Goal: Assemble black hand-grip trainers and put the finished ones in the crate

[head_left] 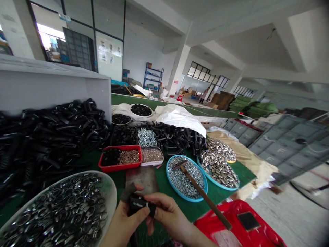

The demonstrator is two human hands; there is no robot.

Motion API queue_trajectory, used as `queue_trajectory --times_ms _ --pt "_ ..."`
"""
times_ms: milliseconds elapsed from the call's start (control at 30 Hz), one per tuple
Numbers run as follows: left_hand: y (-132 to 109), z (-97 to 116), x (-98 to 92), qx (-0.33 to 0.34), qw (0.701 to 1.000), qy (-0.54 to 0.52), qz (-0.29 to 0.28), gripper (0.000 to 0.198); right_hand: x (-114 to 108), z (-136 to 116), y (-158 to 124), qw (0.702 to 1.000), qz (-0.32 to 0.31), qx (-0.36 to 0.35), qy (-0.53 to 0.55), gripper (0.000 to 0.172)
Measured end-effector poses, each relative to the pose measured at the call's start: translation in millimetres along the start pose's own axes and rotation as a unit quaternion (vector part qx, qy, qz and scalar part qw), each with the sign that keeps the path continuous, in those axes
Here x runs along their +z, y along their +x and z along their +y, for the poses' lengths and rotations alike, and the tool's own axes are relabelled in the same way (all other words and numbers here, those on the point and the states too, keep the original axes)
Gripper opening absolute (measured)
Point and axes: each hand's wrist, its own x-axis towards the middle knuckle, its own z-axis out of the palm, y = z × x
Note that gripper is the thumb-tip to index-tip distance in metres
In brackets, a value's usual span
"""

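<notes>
Both my hands meet low in the middle of the view over the green table (221, 192). My left hand (125, 223) and my right hand (167, 214) pinch a small black plastic part (137, 204) between thumbs and fingers. Just beyond it lies a dark metal plate (142, 178). A hammer (200, 192) with a wooden handle rests across a blue dish of small silver nuts (183, 178), right of my hands.
A white bowl of metal rings (66, 209) sits at the left. A heap of black handles (43, 137) lies behind it. A red tray (120, 157) and a second blue dish of shiny sleeves (221, 168) stand further back. A red stool (244, 223) is at lower right.
</notes>
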Motion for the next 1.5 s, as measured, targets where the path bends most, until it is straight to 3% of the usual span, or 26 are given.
queue_trajectory --times_ms 133,267,333,400,500,533,567,600,633,700,733,800,867,1000,1167,1400,1500 --pt "4.3 -6.4 -4.4 0.027 0.999 0.034 0.014 0.053 2.4 -2.7 5.0 0.993 0.025 0.045 0.106 0.049" --pt "4.7 -6.7 -7.4 0.034 0.99 0.118 -0.07 0.045 8.0 -1.4 4.0 0.989 0.052 0.084 0.106 0.065" --pt "6.8 -4.7 -11.2 0.019 0.974 0.193 -0.114 0.045 9.5 1.2 0.9 0.989 0.103 0.082 0.072 0.057" --pt "14.1 -1.8 -19.2 0.002 0.948 0.294 -0.122 0.041 3.9 0.5 2.3 0.988 0.117 0.099 0.021 0.044" --pt "36.2 2.2 -35.4 0.038 0.881 0.459 -0.106 0.041 -22.2 -9.0 30.1 0.98 0.017 0.142 -0.14 0.034" --pt "45.7 1.9 -39.4 0.074 0.848 0.513 -0.109 0.042 -33.1 -12.8 48.3 0.964 0.015 0.113 -0.241 0.032" --pt "55.6 0.0 -41.8 0.115 0.808 0.564 -0.123 0.043 -43.3 -15.9 70.3 0.921 0.045 0.062 -0.382 0.028" --pt "65.4 -3.8 -42.5 0.154 0.761 0.613 -0.146 0.047 -51.8 -17.8 95.0 0.834 0.05 0.02 -0.549 0.026" --pt "74.7 -9.5 -41.6 0.189 0.708 0.66 -0.169 0.051 -58.2 -18.2 120.8 0.713 0.022 -0.012 -0.7 0.026" --pt "89.5 -24.6 -37.5 0.233 0.606 0.733 -0.202 0.052 -63.9 -15.1 170.1 0.652 -0.007 -0.023 -0.758 0.023" --pt "94.4 -32.6 -35.7 0.247 0.57 0.756 -0.207 0.05 -64.1 -12.3 191.0 0.626 -0.021 -0.023 -0.779 0.021" --pt "98.6 -45.3 -34.9 0.264 0.537 0.775 -0.202 0.045 -62.3 -6.3 221.4 0.598 -0.041 -0.018 -0.8 0.022" --pt "96.6 -50.9 -37.6 0.271 0.542 0.773 -0.19 0.043 -61.2 -2.3 236.4 0.566 -0.062 -0.022 -0.822 0.024" --pt "87.4 -47.6 -42.9 0.266 0.589 0.748 -0.151 0.04 -65.9 -2.4 236.7 0.528 -0.091 -0.044 -0.843 0.029" --pt "87.2 -46.1 -38.8 0.237 0.633 0.729 -0.111 0.047 -71.2 -0.9 228.0 0.512 -0.096 -0.055 -0.852 0.028" --pt "91.0 -55.6 -32.7 0.203 0.636 0.741 -0.08 0.054 -68.8 7.7 236.8 0.508 -0.115 -0.027 -0.853 0.025" --pt "89.2 -44.1 -34.0 0.193 0.65 0.729 -0.098 0.059 -68.1 1.6 233.2 0.513 -0.119 -0.032 -0.85 0.026"
